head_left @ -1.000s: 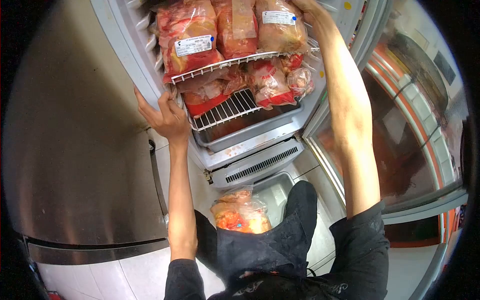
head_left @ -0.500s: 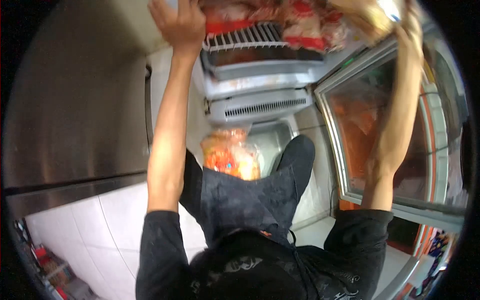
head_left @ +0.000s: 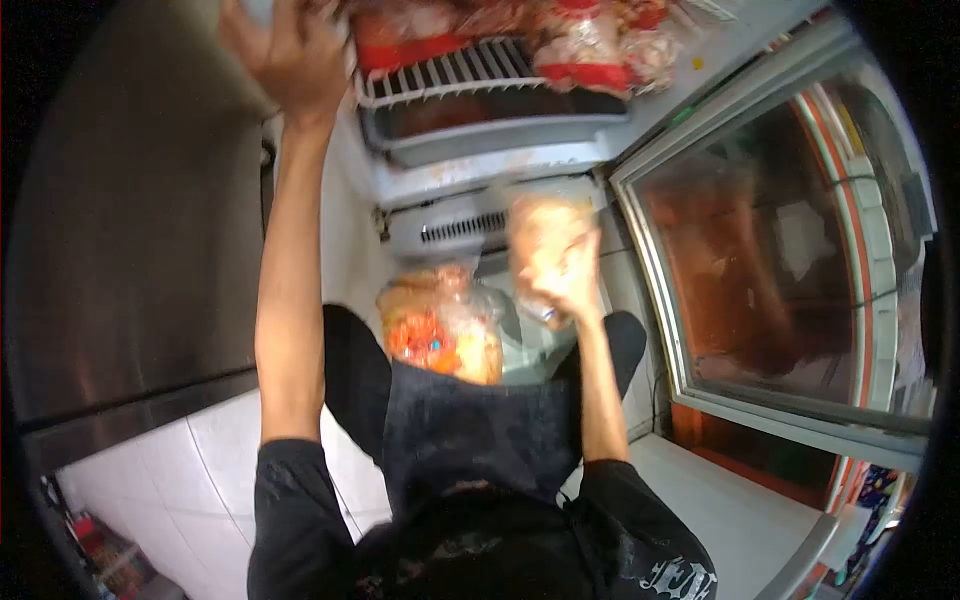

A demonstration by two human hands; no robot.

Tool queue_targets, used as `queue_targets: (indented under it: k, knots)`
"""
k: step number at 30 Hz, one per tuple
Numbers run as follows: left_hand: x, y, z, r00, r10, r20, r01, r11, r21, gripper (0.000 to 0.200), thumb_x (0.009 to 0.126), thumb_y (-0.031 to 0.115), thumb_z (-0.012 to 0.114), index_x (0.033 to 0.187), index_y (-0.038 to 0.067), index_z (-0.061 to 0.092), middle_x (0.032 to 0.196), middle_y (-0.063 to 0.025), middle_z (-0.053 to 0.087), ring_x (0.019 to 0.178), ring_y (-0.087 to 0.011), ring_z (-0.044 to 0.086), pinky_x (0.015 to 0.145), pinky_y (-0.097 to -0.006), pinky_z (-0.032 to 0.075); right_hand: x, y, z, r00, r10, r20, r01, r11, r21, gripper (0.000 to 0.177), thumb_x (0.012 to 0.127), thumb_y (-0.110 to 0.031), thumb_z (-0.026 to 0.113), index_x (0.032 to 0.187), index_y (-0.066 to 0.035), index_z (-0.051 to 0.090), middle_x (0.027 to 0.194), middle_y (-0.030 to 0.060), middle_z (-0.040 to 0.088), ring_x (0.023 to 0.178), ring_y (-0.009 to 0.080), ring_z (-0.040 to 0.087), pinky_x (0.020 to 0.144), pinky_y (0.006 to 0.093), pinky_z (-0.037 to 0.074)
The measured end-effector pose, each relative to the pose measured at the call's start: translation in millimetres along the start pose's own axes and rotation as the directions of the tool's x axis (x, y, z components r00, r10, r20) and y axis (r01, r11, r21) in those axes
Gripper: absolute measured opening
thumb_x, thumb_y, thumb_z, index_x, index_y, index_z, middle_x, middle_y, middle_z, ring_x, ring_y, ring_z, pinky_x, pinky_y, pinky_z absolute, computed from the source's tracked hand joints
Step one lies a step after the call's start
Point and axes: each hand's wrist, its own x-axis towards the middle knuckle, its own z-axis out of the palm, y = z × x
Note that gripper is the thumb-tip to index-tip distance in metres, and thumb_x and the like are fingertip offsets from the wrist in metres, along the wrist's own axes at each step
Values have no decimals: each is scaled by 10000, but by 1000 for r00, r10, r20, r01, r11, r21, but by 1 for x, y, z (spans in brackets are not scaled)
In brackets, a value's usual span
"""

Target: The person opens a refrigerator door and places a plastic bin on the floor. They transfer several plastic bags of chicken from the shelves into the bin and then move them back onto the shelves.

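My right hand (head_left: pixel 577 275) is closed on a clear plastic bag of pale food (head_left: pixel 545 235), blurred by motion, over a metal tub (head_left: pixel 528 368) between my knees. In the tub's left part lies a filled plastic bag (head_left: pixel 425 335) with orange-red and pale contents. My left hand (head_left: pixel 298 60) is raised at the top left, beside the freezer opening. Its thumb and fingers curl around something pale at the frame's edge, and I cannot tell what it is.
Bags of food with red print (head_left: pixel 580 50) sit on a white wire rack (head_left: pixel 445 75) in the open freezer. Its glass door (head_left: pixel 745 250) stands swung out on the right. A dark metal panel (head_left: pixel 140 240) rises on the left, above pale floor tiles (head_left: pixel 215 470).
My right hand has brought the bag of pale food down from the upper right, by the freezer door, to over the tub. My left hand stays high, now further left in view.
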Motion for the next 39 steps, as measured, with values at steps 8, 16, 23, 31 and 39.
queue_targets:
  k: [8,16,23,31,39]
  knots:
    - [-5,5,8,994,-110,-1,110,989,-95,215,724,-118,457,825,12,594,1389,-320,324,1281,-452,358,1031,-470,313,-57,142,95,969,202,142,-154,943,-296,934,632,-266,816,1365,0,300,1170,245,561,1079,396,557,954,392,451]
    - [1,19,5,991,-131,39,134,987,-87,203,763,-161,419,805,17,505,1395,-315,303,1318,-463,310,1016,-450,318,25,21,-5,690,210,693,-71,972,-224,633,823,-335,679,1273,51,456,1128,216,618,976,323,634,842,415,513]
    - [0,21,4,994,-102,41,101,995,25,178,775,-155,426,796,7,498,1383,-338,297,1328,-460,292,1010,-431,303,188,-246,-125,863,-495,100,366,749,553,279,918,-162,571,1155,-36,493,720,64,643,559,113,595,492,228,450]
    - [-1,22,4,995,-98,31,96,994,50,78,833,-53,453,823,10,497,1401,-312,303,1331,-425,300,1038,-442,249,468,-311,-41,718,-516,-467,479,853,-206,596,846,-403,618,1213,32,439,1063,259,616,981,336,624,831,419,493]
    - [-4,18,5,993,-100,54,100,995,3,91,847,-61,417,819,14,461,1408,-304,278,1269,-424,346,1009,-420,263,533,-355,-18,823,-396,-408,257,899,-355,810,747,-552,660,1301,-8,430,1253,210,540,1183,328,508,957,459,415]
